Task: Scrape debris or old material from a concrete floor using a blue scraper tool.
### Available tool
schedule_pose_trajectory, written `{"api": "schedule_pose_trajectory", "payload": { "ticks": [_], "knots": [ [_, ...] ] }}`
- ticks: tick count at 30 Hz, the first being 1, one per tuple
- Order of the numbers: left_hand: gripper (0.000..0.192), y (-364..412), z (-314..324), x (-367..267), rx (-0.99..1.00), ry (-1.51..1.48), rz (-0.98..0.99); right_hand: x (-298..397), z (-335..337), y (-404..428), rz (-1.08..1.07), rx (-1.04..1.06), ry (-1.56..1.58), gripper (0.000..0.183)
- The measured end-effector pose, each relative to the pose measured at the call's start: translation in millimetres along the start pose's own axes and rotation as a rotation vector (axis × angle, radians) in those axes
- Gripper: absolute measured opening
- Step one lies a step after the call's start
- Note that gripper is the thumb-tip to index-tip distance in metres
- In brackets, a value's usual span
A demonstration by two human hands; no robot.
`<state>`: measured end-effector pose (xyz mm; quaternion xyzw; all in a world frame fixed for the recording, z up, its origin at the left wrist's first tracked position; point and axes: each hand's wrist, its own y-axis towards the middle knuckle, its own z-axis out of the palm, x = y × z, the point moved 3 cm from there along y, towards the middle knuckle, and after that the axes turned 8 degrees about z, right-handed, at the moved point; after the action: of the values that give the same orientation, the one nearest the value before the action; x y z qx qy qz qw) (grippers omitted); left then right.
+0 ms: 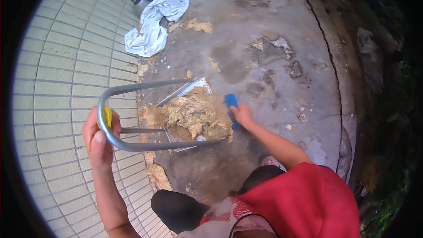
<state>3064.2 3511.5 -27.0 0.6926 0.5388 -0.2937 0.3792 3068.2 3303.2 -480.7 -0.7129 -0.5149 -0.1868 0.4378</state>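
Note:
My left hand (101, 153) grips the bent end of a U-shaped metal tube handle (142, 86), with something yellow (108, 117) under the fingers. The handle joins a metal dustpan (188, 89) on the ground, and a thinner rod (142, 131) runs from the hand to the pan. Tan, flaky debris (191, 112) is heaped on the pan and hides most of its surface. My right hand (244, 115) holds a blue block (234, 124) at the right edge of the heap. It may be a brush; its working side is hidden by the debris.
A tiled wall (56, 89) borders the stained concrete floor (231, 53) on the left. A crumpled white cloth or plastic sheet (148, 39) lies beside a grey container (142, 5). Loose flakes (158, 175) line the wall base. A long crack (327, 44) runs along the right.

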Motion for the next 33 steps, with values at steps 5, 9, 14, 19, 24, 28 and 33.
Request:
{"api": "schedule_pose_trajectory", "payload": {
  "ticks": [5,9,14,19,24,28,33],
  "knots": [
    [0.051,-17,-18,14,-0.240,-0.101,-0.028,114,-6,-32,-0.246,0.137,-0.079,0.028],
    [0.031,-31,-56,16,-0.476,-0.346,-0.041,162,22,-55,-0.691,0.052,-0.291,0.015],
    [0.027,-56,-79,38,-0.875,-0.362,-0.072,165,31,-60,-0.976,0.117,-0.380,0.013],
    [0.034,-79,-157,25,-0.703,-0.381,0.098,160,-65,-43,-0.539,0.038,0.192,0.022],
    [0.034,-74,-171,42,-0.758,-0.410,0.083,49,-156,-13,-0.277,-0.225,0.374,0.025],
    [0.028,-46,-170,53,-1.010,-0.449,-0.027,-29,-148,-54,-0.721,-0.214,-0.532,0.030],
    [0.026,-12,-209,65,-0.953,-0.388,0.032,-55,-72,-134,-1.173,0.188,-0.705,0.037]
  ]
}}
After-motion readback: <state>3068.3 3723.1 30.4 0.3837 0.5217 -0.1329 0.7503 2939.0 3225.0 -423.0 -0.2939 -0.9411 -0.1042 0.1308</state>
